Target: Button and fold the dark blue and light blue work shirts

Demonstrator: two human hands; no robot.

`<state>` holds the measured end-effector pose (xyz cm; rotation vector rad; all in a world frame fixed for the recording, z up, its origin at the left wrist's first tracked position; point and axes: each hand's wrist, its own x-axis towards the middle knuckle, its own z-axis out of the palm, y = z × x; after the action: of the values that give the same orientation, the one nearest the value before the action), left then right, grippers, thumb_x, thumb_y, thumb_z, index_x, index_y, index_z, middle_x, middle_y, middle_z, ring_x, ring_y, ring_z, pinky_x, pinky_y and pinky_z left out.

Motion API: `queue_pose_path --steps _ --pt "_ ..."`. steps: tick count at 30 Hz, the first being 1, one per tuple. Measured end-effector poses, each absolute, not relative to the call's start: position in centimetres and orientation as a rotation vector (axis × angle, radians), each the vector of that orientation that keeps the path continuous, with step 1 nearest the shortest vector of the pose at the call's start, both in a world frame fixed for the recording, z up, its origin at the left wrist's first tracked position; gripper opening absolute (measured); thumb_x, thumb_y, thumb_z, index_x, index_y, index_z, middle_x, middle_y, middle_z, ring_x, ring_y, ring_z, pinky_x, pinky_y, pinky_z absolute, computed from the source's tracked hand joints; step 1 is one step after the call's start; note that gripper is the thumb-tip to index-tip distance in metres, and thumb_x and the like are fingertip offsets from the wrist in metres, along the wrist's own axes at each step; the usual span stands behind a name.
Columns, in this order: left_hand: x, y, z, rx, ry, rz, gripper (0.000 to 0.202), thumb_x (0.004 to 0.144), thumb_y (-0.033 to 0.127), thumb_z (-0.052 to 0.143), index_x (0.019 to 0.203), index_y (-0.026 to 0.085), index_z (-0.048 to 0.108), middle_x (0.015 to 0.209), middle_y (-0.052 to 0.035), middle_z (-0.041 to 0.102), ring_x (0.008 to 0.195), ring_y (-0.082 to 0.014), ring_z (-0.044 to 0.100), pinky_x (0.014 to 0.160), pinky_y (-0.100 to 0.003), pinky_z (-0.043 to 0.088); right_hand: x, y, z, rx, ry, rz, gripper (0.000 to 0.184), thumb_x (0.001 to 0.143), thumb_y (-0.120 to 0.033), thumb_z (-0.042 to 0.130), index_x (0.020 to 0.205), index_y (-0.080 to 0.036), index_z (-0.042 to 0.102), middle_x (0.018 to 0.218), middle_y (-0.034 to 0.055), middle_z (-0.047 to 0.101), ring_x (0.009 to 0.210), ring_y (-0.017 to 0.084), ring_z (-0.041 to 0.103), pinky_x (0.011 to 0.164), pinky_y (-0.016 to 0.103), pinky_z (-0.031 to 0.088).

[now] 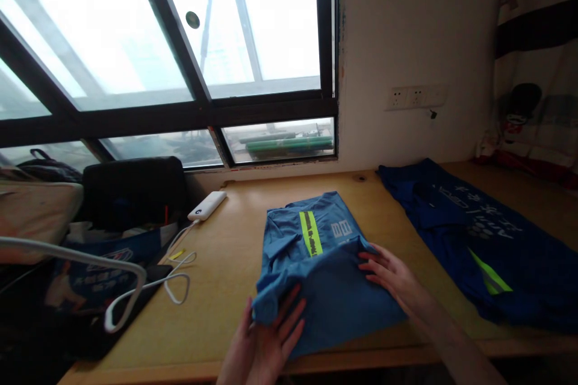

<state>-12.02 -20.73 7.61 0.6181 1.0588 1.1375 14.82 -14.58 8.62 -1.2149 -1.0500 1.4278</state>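
A blue shirt (334, 289) with a yellow-green strip and pale lettering lies folded on the wooden table in front of me. Its near part is turned up into a loose fold that bulges off the layer below. At the fold's left corner, my left hand (271, 337) is palm up, its thumb and spread fingers around the bunched cloth. The fold's right corner is at the fingertips of my right hand (392, 277), whose thumb is hidden.
A darker blue shirt (487, 240) lies spread on the table's right side. A white power bank (208, 206) with a looping white cable (180, 280) is at the left. Bags (130, 192) crowd the left side; a window (266, 96) stands behind.
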Motion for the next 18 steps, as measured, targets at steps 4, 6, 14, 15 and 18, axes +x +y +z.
queue_pose_path --steps 4,6,14,15,18 --pt "-12.7 -18.2 5.4 0.527 1.083 1.34 0.061 0.061 0.057 0.054 0.104 0.014 0.05 0.119 -0.0173 0.048 0.109 -0.0303 0.047 0.091 -0.045 0.039 13.8 -8.9 5.5 -1.504 -1.407 1.031 0.066 0.066 -0.042 0.056 0.123 -0.016 0.036 0.106 0.0112 0.055 0.088 0.022 0.057 0.074 0.034 0.045" --pt "-13.5 -18.4 4.2 0.725 1.442 1.439 0.067 0.054 0.051 0.064 0.109 0.017 0.045 0.122 -0.0145 0.046 0.109 -0.0302 0.047 0.09 -0.043 0.039 14.4 -7.7 4.2 -1.672 -1.565 0.705 0.059 0.064 -0.04 0.058 0.115 -0.014 0.045 0.109 0.0137 0.054 0.1 0.027 0.051 0.084 0.038 0.039" --pt "-15.6 -19.8 2.2 1.237 2.111 0.988 0.069 0.056 0.058 0.057 0.102 0.008 0.049 0.088 -0.0145 0.061 0.083 -0.03 0.059 0.078 -0.04 0.044 16.3 -9.2 3.0 -1.76 -1.622 0.987 0.042 0.061 -0.041 0.061 0.09 -0.011 0.059 0.092 0.0139 0.063 0.089 0.027 0.057 0.078 0.034 0.042" --pt "-15.5 -19.6 2.2 1.233 2.084 0.97 0.066 0.055 0.057 0.058 0.1 0.009 0.051 0.086 -0.0135 0.063 0.083 -0.03 0.059 0.077 -0.039 0.045 16.4 -9.8 3.1 -1.71 -1.575 1.083 0.042 0.061 -0.041 0.061 0.09 -0.011 0.059 0.093 0.0128 0.063 0.088 0.026 0.058 0.078 0.034 0.043" --pt "-15.5 -19.5 2.5 1.205 1.971 0.902 0.056 0.052 0.054 0.061 0.089 0.012 0.058 0.084 -0.012 0.066 0.085 -0.0308 0.059 0.075 -0.037 0.045 16.6 -12.3 3.5 -1.546 -1.399 1.349 0.043 0.061 -0.04 0.061 0.092 -0.01 0.059 0.094 0.011 0.064 0.089 0.025 0.059 0.079 0.033 0.044"
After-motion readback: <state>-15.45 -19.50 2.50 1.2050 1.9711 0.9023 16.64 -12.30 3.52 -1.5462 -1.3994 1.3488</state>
